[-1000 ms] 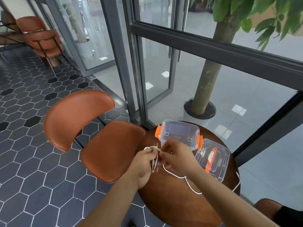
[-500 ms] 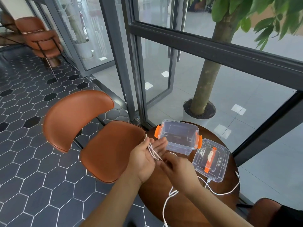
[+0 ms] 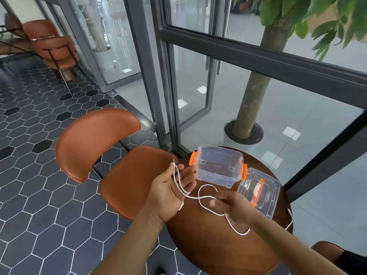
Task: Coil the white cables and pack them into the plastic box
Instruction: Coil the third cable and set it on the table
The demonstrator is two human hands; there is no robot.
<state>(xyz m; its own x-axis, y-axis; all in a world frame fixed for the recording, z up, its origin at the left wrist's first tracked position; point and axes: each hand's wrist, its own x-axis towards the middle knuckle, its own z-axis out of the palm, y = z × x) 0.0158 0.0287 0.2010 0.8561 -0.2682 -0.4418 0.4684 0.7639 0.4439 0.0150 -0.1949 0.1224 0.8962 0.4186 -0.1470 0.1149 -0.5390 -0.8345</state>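
**White cable strung between both hands, box waiting on the table**

White cable (image 3: 193, 198) update from us. Our left hand (image 3: 168, 189) is palm up just off the table's edge, over the brown chair (image 3: 127, 175). Its fingers (image 3: 188, 171) are stretched out loose toward the plastic box (image 3: 216, 177). A couple of loops lie lengthwise across the palm and over those fingers. The thumb pins the strands near the top, and a short end pokes up past it.

From the bottom of those loops the cable runs across to our right hand (image 3: 231, 208), which hovers over the round wooden table (image 3: 208, 245). That hand is a bit blurry, but its fingers are curled in and pinching the cable. One slack loop arches up just beyond the fingertips. The rest trails out under the hand, curves across the tabletop and ends at a plug (image 3: 289, 210) by the table's right edge.

The box is clear with orange latches. It sits lid-off at the far side of the table, just past our left fingertips and not touching them. Its lid (image 3: 266, 187) lies flat right beside it.
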